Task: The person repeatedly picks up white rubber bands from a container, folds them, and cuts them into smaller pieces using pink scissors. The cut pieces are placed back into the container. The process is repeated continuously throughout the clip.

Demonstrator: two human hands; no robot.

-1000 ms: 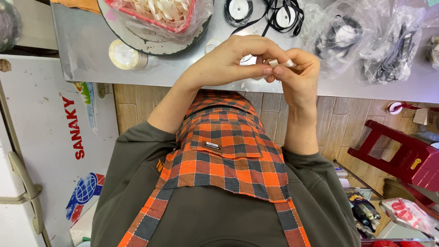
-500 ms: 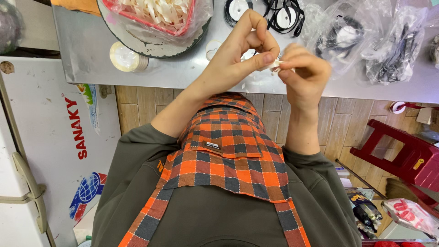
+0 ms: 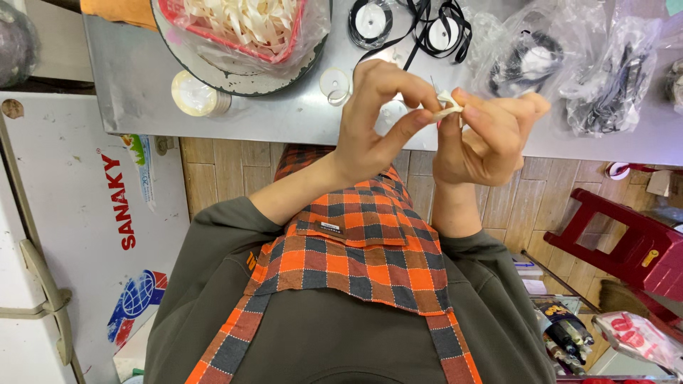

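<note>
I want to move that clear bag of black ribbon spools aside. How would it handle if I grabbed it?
The clear bag looks thin and crinkled, so probably floppy. Its ribbon spools look loose, so they would likely shift. Probably light.

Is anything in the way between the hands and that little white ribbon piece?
No. Both the left hand and the right hand already pinch the small white ribbon piece directly between their fingertips, above the grey table.

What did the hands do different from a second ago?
Both hands lifted off the chest toward the table edge. The left hand opened its fingers upward, pinching the small cream ribbon piece with the right hand. A thin needle now shows above it. Both hands kept hold of the piece; the ribbon basket and spools stayed put.
</note>
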